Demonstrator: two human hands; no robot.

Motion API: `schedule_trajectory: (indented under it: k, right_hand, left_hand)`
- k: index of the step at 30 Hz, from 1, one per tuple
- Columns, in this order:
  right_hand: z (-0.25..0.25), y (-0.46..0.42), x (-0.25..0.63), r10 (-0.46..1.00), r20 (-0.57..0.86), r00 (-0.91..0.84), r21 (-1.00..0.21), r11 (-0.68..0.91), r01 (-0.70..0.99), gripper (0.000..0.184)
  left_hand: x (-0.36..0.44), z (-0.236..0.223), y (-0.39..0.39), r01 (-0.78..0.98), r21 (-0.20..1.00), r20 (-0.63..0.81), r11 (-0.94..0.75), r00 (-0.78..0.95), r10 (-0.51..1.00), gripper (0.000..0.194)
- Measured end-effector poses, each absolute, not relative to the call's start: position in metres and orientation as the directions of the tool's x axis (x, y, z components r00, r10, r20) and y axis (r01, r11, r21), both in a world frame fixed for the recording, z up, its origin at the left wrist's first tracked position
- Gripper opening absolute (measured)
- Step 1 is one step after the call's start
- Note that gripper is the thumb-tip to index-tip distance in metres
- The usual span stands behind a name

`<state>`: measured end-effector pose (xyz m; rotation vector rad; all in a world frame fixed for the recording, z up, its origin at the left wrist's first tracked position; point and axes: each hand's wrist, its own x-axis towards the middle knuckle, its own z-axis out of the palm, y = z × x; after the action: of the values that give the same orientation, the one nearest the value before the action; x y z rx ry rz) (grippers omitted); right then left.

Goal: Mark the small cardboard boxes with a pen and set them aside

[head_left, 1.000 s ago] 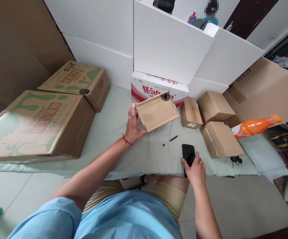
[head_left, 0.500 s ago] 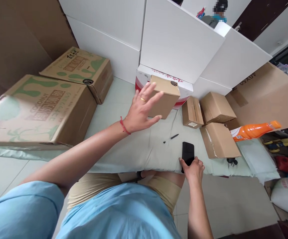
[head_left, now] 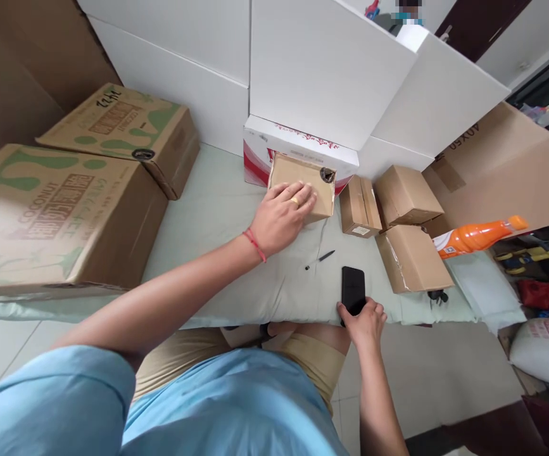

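Note:
My left hand [head_left: 287, 212] lies over a small cardboard box [head_left: 320, 196], fingers stretched across its upper face and a ring on one finger. The near part of that box is hidden under the hand. Behind it stands a white and red carton [head_left: 255, 155]. At the front edge, my right hand [head_left: 365, 320] grips the lower end of a black smartphone [head_left: 353, 288] between thumb and fingers. The phone lies flat on the cloth. A dark pen [head_left: 326, 256] rests between the two hands, with a small dark piece [head_left: 307, 267] beside it.
Two large coconut cartons [head_left: 126, 234] [head_left: 179, 136] stand on the left. Smaller brown boxes [head_left: 360, 206] [head_left: 410, 193] [head_left: 414, 259] and an orange bottle [head_left: 478, 239] are on the right. White panels [head_left: 316, 69] rise at the back. A person [head_left: 407, 12], blurred, is beyond them.
My left hand has come down from the air, fingers spread, onto the small box. More of the box's upper face shows now and less of its front. The right hand stays at the phone.

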<state>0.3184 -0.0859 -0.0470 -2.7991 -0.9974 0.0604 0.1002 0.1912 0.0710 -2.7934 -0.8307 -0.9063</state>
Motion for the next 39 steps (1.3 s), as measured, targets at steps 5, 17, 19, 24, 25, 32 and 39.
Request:
schedule_trajectory:
  k: [5,17,19,24,25,32,39]
  right_hand:
    - [-0.045,-0.093,0.325,0.653,-0.026,0.757,-0.324,-0.722,0.612,0.087]
    - [0.033,-0.034,0.286,0.644,0.237,0.727,-0.756,-0.348,0.555,0.086]
    - [0.053,-0.011,0.268,0.646,0.411,0.643,-0.71,-0.215,0.671,0.085]
    - [0.081,0.035,0.227,0.583,0.623,0.522,-0.597,-0.076,0.798,0.08]
    - [0.082,0.04,0.221,0.577,0.626,0.524,-0.595,-0.081,0.8,0.079]
    - [0.082,0.049,0.201,0.582,0.609,0.54,-0.593,-0.118,0.796,0.082]
    - [0.084,0.044,0.2,0.604,0.619,0.501,-0.572,-0.091,0.816,0.08]
  left_hand:
    - [0.091,0.057,0.169,0.505,0.089,0.618,-0.858,0.648,0.445,0.043]
    - [0.092,0.049,0.175,0.512,0.044,0.647,-0.858,0.64,0.415,0.045]
    - [0.092,0.049,0.175,0.499,0.071,0.64,-0.863,0.641,0.424,0.048]
    - [0.093,0.052,0.176,0.515,0.054,0.629,-0.856,0.648,0.429,0.047]
    - [0.094,0.052,0.176,0.525,0.041,0.628,-0.85,0.648,0.43,0.046]
    - [0.095,0.047,0.176,0.528,0.052,0.627,-0.848,0.643,0.439,0.042]
    - [0.092,0.043,0.172,0.525,0.069,0.626,-0.848,0.639,0.446,0.035]
